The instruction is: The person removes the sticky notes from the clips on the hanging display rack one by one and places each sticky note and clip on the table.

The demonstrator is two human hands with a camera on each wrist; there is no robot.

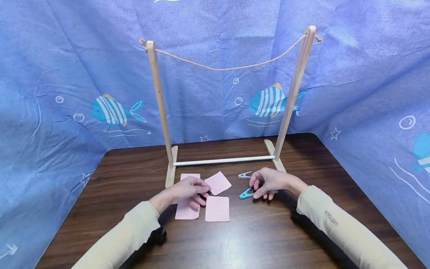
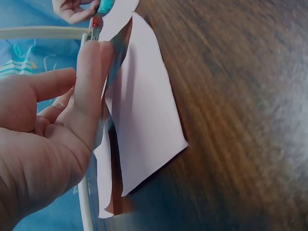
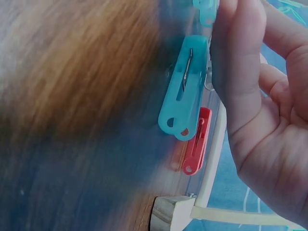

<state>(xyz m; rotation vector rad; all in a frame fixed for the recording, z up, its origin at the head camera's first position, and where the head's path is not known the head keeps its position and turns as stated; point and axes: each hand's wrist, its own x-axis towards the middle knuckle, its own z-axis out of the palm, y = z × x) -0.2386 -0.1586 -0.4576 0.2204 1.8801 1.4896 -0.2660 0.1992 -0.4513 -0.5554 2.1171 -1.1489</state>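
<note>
Several thin pale pink pieces lie close together on the table, one a near square (image 1: 217, 209), another turned at an angle (image 1: 217, 183). My left hand (image 1: 189, 190) hovers over the left-hand pieces with relaxed fingers, partly hiding them; nothing is pinched between its thumb and fingers. One pink piece (image 2: 144, 106) shows right beside those fingers in the left wrist view. To the right, my right hand (image 1: 268, 182) is over a teal clothespin (image 1: 246, 193), its fingers loosely bent beside it. The same teal clothespin (image 3: 185, 91) rests on the table in the right wrist view.
Behind the hands stands a wooden frame with two posts (image 1: 159, 101), a sagging rope (image 1: 221, 69) between their tops and a white bar (image 1: 223, 161) low down. A grey clothespin (image 1: 244, 175) and a red clothespin (image 3: 196, 142) lie near its right foot. Blue fish-print cloth (image 1: 208, 108) surrounds the table.
</note>
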